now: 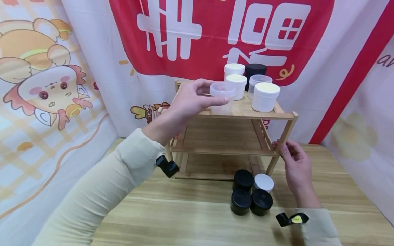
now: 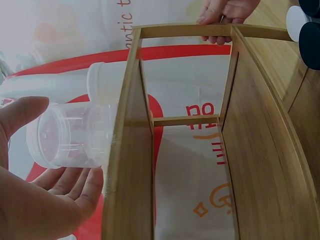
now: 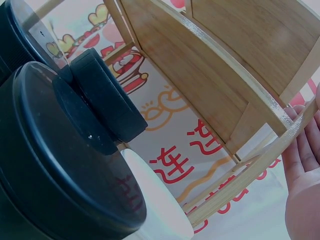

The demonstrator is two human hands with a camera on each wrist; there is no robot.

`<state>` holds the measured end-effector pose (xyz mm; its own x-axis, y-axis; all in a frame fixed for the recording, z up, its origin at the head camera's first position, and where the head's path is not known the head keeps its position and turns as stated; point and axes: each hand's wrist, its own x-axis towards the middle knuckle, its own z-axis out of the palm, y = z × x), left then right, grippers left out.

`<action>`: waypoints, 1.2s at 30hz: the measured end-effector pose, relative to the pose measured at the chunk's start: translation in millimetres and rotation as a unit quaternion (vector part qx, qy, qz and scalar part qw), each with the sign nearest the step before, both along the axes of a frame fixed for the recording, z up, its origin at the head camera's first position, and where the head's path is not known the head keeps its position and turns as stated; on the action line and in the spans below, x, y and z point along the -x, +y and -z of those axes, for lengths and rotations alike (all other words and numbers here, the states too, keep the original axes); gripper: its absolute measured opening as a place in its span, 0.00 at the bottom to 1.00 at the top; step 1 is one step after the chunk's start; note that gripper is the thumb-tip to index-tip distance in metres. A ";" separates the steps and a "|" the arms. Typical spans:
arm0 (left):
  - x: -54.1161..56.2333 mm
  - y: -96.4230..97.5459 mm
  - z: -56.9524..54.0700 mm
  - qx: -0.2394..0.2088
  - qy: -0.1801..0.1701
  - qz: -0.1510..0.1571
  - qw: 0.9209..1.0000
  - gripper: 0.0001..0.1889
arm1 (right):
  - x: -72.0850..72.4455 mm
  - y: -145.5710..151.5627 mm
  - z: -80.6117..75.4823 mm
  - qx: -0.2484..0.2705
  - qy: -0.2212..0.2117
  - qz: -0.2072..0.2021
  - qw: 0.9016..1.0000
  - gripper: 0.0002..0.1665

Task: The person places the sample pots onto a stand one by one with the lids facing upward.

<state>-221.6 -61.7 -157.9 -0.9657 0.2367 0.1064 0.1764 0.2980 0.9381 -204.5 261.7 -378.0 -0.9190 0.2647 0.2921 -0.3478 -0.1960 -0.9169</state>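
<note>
My left hand is at the front of the top board, thumb in front of a clear plastic jar and fingers behind it. In the left wrist view, the thumb and curled fingers span this lidded clear jar, whose base is at the board. My right hand grips the right side of the wooden shelf near its middle level. The left wrist view shows that hand's thumb and fingers on either side of the side rail. Part of the right hand shows at the right wrist view's edge.
Behind and right of the clear jar stand white jars, a black jar and another clear jar. Several black jars and a white-lidded jar stand on the table before the shelf. Printed cloth hangs behind and beside it.
</note>
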 end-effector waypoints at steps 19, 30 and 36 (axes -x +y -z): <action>15.3 18.7 13.2 -0.003 0.013 -0.012 1.000 0.35 | -1.8 0.9 1.0 -0.017 -0.030 0.011 0.999 0.22; 24.7 35.1 8.0 0.019 -0.004 -0.029 0.999 0.34 | -3.0 2.0 0.4 -0.030 -0.029 0.007 0.999 0.25; 26.1 39.9 6.6 0.031 -0.010 -0.036 0.999 0.36 | -1.9 2.1 -0.6 -0.034 -0.027 0.005 0.999 0.25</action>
